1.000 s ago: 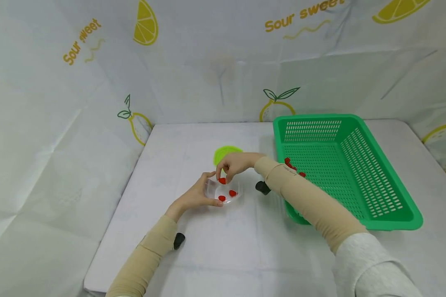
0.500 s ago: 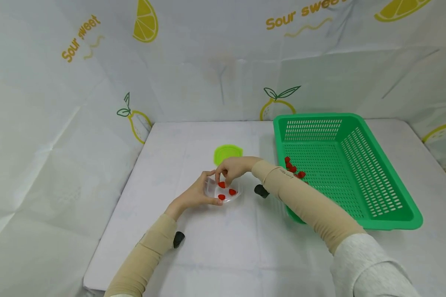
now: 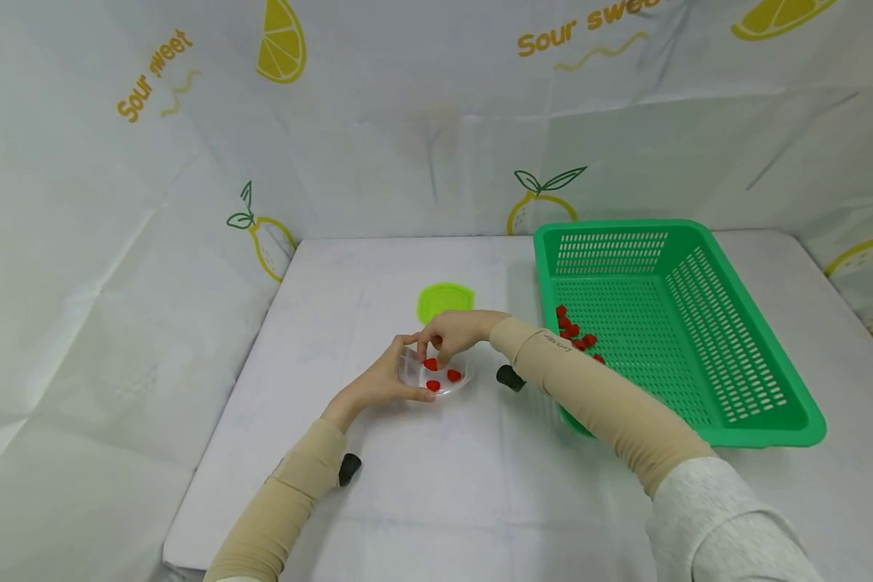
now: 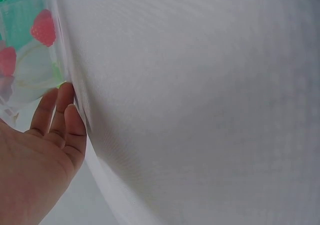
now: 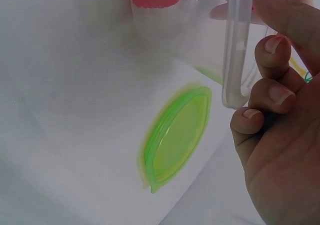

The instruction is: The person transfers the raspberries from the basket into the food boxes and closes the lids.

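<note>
In the head view my left hand (image 3: 378, 381) holds a small clear plastic container (image 3: 414, 375) by its sides, thumb at the near side and fingers at the far side. Two raspberries, one raspberry (image 3: 454, 376) and another raspberry (image 3: 432, 385), lie inside it. My right hand (image 3: 460, 330) reaches over the far rim and pinches a third raspberry (image 3: 431, 364) between thumb and forefinger, low in the container. The left wrist view shows the container wall (image 4: 30, 67) beside my fingers. Its other fingers are curled beside the container's rim in the right wrist view.
A bright green lid (image 3: 445, 301) lies flat on the white table just beyond the container. At the right stands a large green plastic basket (image 3: 618, 226), with several raspberries (image 3: 573, 330) along its left side. My right forearm passes over the basket's near left corner.
My right hand has lowered the pinched raspberry into the container and shifted slightly left, uncovering more of the lid and of the basket's raspberries. The left hand keeps its place.
</note>
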The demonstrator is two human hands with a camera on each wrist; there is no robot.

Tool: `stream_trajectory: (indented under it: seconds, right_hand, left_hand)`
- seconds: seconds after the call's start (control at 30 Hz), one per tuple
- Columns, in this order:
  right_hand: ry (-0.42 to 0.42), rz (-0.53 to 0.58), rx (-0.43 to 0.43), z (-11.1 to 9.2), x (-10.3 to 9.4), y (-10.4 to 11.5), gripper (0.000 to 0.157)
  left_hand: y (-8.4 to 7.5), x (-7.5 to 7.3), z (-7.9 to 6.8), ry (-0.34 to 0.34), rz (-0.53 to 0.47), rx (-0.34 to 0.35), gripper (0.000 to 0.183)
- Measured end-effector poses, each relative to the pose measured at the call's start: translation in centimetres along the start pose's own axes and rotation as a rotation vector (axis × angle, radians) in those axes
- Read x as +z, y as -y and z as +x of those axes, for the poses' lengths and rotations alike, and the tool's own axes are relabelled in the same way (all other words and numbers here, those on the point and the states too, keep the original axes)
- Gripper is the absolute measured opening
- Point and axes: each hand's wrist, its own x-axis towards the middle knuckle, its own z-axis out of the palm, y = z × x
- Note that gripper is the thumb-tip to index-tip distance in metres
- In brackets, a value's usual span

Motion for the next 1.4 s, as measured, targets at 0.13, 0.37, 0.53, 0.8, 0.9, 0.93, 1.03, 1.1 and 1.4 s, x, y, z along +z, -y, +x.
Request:
stream_trajectory:
  seconds: [0.13, 0.37, 0.53, 0.8, 0.9, 0.93, 1.03, 1.1, 1.4]
  right_hand:
    - [-0.004, -0.001, 0.003, 0.1, 0.1, 0.0, 0.018]
    - [-0.007, -0.034, -0.003, 0.0, 0.3, -0.1, 0.021]
    - [-0.001, -0.036, 0.003, -0.1, 0.3, -0.1, 0.023]
    - [0.004, -0.002, -0.003, -0.2, 0.3, -0.3, 0.026]
    - [0.006, -0.004, -0.008, -0.2, 0.2, -0.3, 0.027]
    - [0.006, -0.003, -0.009, -0.2, 0.2, -0.3, 0.027]
    - [0.005, -0.008, -0.013, -0.4, 0.1, -0.3, 0.028]
    - [0.003, -0.006, -0.018, -0.6, 0.0, -0.3, 0.028]
    - [-0.022, 0.034, -0.048, -2.0, -1.2, -0.3, 0.031]
  left_hand:
    - [0.0, 0.0, -0.1, 0.0, 0.001, 0.007, 0.097]
    - [0.0, -0.1, -0.2, -0.002, 0.007, 0.017, 0.095]
    - [-0.1, -0.1, -0.1, -0.005, 0.01, 0.008, 0.099]
    - [0.2, -0.1, 0.1, 0.001, -0.008, 0.018, 0.097]
    - [0.3, -0.1, 0.1, 0.0, -0.005, 0.018, 0.097]
    - [0.3, -0.1, 0.1, 0.0, -0.004, 0.018, 0.097]
    - [0.1, -0.1, 0.1, -0.001, 0.001, 0.016, 0.098]
    - [0.0, -0.1, 0.1, -0.003, 0.006, 0.013, 0.098]
    - [-0.1, 0.0, -0.1, -0.009, 0.009, -0.001, 0.1]
